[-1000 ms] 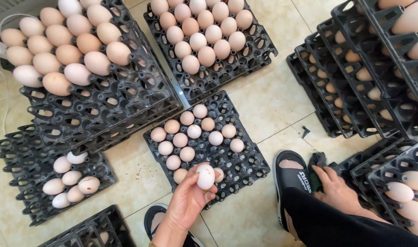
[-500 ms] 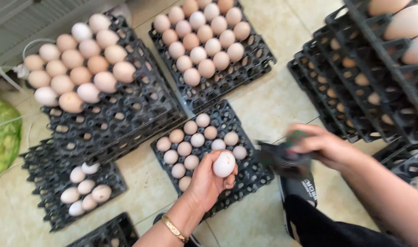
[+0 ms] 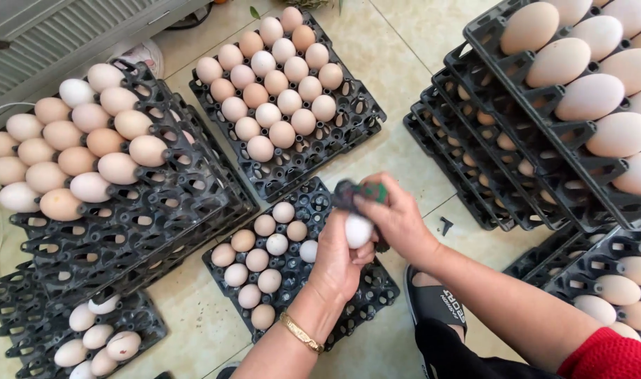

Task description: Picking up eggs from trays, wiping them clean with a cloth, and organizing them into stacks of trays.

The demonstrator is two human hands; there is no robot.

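My left hand (image 3: 336, 261) holds a white egg (image 3: 358, 230) above a black plastic egg tray (image 3: 366, 298) on the floor. My right hand (image 3: 396, 219) grips a dark scrubbing pad (image 3: 354, 193) with a green patch and presses it against the top of that egg. The tray under my hands carries several pale and tan eggs (image 3: 257, 260) in its left half. A gold bracelet (image 3: 301, 333) sits on my left wrist.
A stack of black trays (image 3: 166, 217) topped with tan eggs stands at left, and a low tray (image 3: 135, 319) with a few eggs lies below it. Another filled tray (image 3: 348, 119) sits at top centre. Tall stacks of egg trays (image 3: 545, 168) rise at right. My sandalled foot (image 3: 433, 305) rests on the tiled floor.
My right hand came across from the right with the scrubbing pad and now meets the egg. My left hand lifted the egg slightly and turned it toward the pad.
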